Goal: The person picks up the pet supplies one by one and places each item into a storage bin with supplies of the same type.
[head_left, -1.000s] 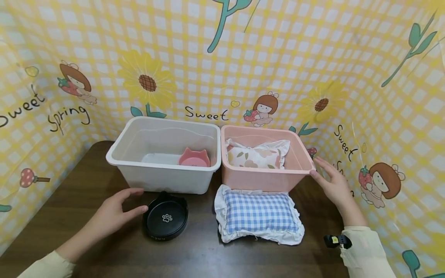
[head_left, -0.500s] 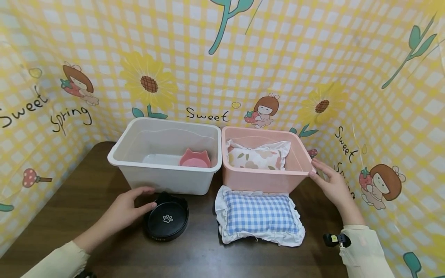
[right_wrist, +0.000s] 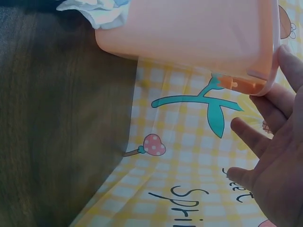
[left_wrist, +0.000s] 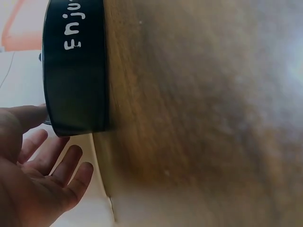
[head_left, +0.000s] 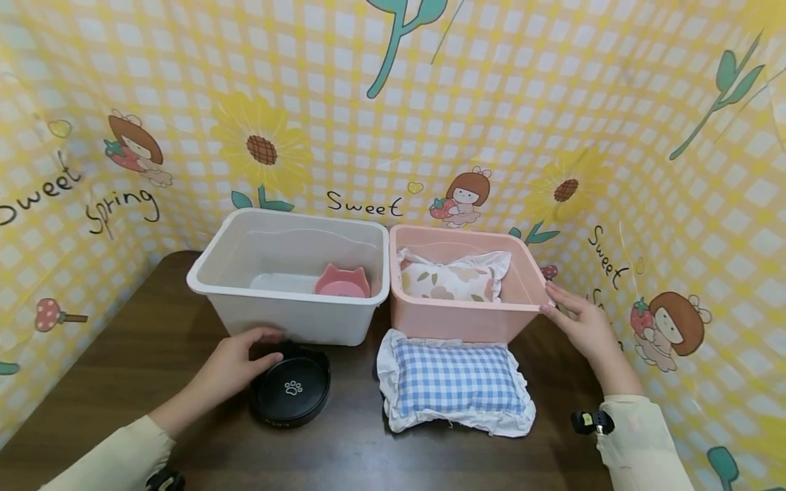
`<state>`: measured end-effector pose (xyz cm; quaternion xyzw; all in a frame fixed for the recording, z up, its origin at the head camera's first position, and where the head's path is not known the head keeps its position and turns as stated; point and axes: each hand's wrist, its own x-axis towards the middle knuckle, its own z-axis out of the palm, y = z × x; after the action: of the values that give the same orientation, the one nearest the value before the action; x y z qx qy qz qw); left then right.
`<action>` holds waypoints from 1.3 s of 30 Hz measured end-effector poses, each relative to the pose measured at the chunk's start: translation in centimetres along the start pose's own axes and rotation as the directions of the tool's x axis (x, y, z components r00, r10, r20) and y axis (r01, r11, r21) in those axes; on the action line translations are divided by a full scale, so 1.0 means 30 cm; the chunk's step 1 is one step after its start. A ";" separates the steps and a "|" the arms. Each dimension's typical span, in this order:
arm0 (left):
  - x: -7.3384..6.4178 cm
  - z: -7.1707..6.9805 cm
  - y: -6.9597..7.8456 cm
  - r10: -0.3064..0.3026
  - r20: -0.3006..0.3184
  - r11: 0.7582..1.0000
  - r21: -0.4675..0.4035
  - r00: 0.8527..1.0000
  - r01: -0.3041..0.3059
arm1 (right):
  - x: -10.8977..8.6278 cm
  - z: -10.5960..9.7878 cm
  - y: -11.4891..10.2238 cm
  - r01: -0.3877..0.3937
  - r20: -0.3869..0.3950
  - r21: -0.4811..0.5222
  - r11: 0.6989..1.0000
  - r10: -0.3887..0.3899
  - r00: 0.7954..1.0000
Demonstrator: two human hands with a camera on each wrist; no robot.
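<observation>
In the head view, my left hand (head_left: 232,365) is at the rear left of a black cat-eared bowl (head_left: 291,389) with a white paw print. Its thumb reaches over the rim while the other fingers lie beyond the side; the left wrist view shows them spread and relaxed beside the bowl wall (left_wrist: 75,90). My right hand (head_left: 586,329) pinches the front right rim corner of a pink bin (head_left: 460,322) between thumb and fingers. Inside that bin rests a floral pillow (head_left: 451,281) with white ruffles. A blue checked pillow (head_left: 460,375) lies on the table before it.
Left of the pink bin and against it stands a grey-white bin (head_left: 288,314), with a pink cat-eared bowl (head_left: 342,281) inside. Everything sits on a dark wooden table (head_left: 344,457). Yellow checked cloth (head_left: 368,150) encloses the back and both sides.
My left hand has moved right and slightly inward until its thumb lies over the black bowl's rim. My right hand has stayed at the pink bin's corner, its fingers closing nearer the rim.
</observation>
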<state>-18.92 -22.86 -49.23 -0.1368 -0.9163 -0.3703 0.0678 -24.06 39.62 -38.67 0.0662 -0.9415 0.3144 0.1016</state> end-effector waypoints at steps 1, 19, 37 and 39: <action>0.002 0.000 0.002 -0.001 0.004 1.000 0.003 1.000 0.001 | 0.001 -0.001 -0.003 -0.012 0.006 0.009 1.000 0.012 1.000; 0.057 0.037 0.018 -0.022 -0.011 1.000 0.018 1.000 0.022 | 0.002 -0.013 -0.009 -0.050 0.022 0.055 0.997 0.049 0.999; 0.033 0.014 0.060 -0.056 -0.097 0.997 0.049 0.994 0.061 | 0.012 -0.009 0.000 -0.083 0.039 0.067 0.994 0.081 0.996; 0.025 0.011 0.067 -0.053 -0.110 0.997 0.045 0.993 0.058 | 0.009 -0.008 0.002 -0.087 0.042 0.073 0.994 0.084 0.996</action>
<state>-19.04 -21.10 -47.96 -0.0895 -0.9233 -0.3568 0.1105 -24.30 39.79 -38.46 0.0357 -0.9329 0.3519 0.0674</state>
